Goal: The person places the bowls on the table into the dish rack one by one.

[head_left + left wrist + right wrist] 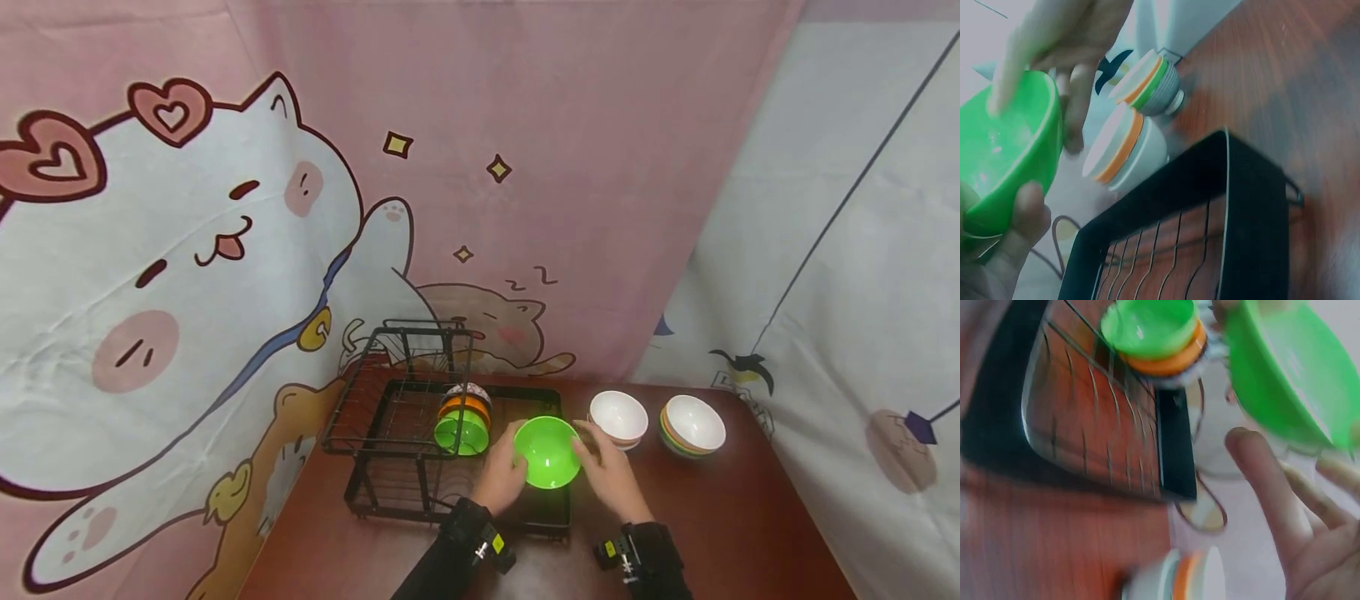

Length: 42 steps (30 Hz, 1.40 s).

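Mid-transfer, I'd judge: left hand (501, 473) pinches green bowl (547, 454) above right side of rack (1257, 219); right hand (611, 477), fingers spread, at its rim. Next likely needs steady left grip.

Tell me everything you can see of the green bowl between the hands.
The green bowl is round, bright green and glossy, perhaps plastic, with a smooth rim and a highlight inside. Nothing shows in it. It is tilted, its opening toward the head camera, and held up near the right end of the black rack. The left hand grips it; the right hand is at its opposite side, contact unclear.
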Tool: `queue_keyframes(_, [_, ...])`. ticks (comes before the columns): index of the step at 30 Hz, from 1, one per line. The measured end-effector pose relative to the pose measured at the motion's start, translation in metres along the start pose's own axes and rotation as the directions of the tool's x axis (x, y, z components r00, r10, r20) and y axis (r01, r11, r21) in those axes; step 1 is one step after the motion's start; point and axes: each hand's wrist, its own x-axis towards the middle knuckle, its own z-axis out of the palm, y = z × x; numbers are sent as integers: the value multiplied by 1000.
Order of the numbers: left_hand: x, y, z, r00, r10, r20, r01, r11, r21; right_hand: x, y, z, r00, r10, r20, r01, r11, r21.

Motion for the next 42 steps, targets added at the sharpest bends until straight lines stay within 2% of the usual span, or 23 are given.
queue_keyframes(2, [0, -6, -6, 1000, 14, 1, -14, 1000, 9, -2, 7, -15, 999, 45, 28, -46, 997, 58])
queue_keyframes(4, [0, -13, -12, 999, 30, -16, -29, 998, 55, -4, 18, -31, 998, 58, 28, -58, 998, 20])
queue_keyframes(6, [1, -19, -19, 998, 57, -41, -52, 992, 116, -7, 31, -45, 998, 60, 12, -59, 993, -98])
queue_keyframes(8, [3, -24, -26, 995, 85, -59, -71, 976, 208, -10, 42, -58, 999, 52, -2, -51, 974, -219])
queue_keyframes(11, [6, -29, -35, 991, 119, -54, -95, 937, 336, -18, 56, -71, 996, 82, -23, -85, 951, -298])
queue_keyframes(15, [7, -34, -43, 988, 149, -27, -115, 855, 505, -24, 71, -81, 991, 126, -37, -131, 922, -363])
queue_keyframes(17, [8, -37, -47, 986, 166, -19, -123, 796, 592, -26, 82, -82, 989, 144, -26, -142, 908, -394])
queue_keyframes(21, [7, -40, -53, 980, 201, -4, -133, 662, 737, -33, 110, -80, 978, 207, 20, -176, 873, -454])
queue_keyframes(23, [5, -41, -55, 983, 184, -2, -111, 605, 788, -39, 123, -79, 968, 246, 41, -195, 848, -493])
queue_keyframes(24, [5, -41, -56, 985, 171, -4, -98, 587, 804, -42, 128, -77, 964, 263, 49, -203, 836, -509])
queue_keyframes(28, [3, -44, -56, 994, 113, -10, -55, 559, 827, -54, 143, -74, 963, 264, 49, -192, 804, -563])
queue_keyframes(32, [4, -49, -53, 993, 116, -4, -57, 515, 855, -62, 151, -72, 962, 269, 42, -195, 787, -585])
queue_keyframes(35, [4, -54, -50, 993, 122, 0, -57, 466, 883, -64, 157, -72, 943, 330, 52, -237, 770, -592])
queue_keyframes(36, [3, -56, -49, 993, 118, 1, -55, 457, 888, -65, 160, -72, 933, 356, 55, -256, 763, -593])
queue_keyframes(38, [2, -60, -47, 995, 102, -2, -45, 456, 889, -67, 163, -72, 917, 394, 65, -283, 756, -591])
queue_keyframes(42, [-1, -68, -45, 1000, 18, -25, 13, 508, 861, -69, 168, -70, 908, 411, 81, -290, 757, -585])
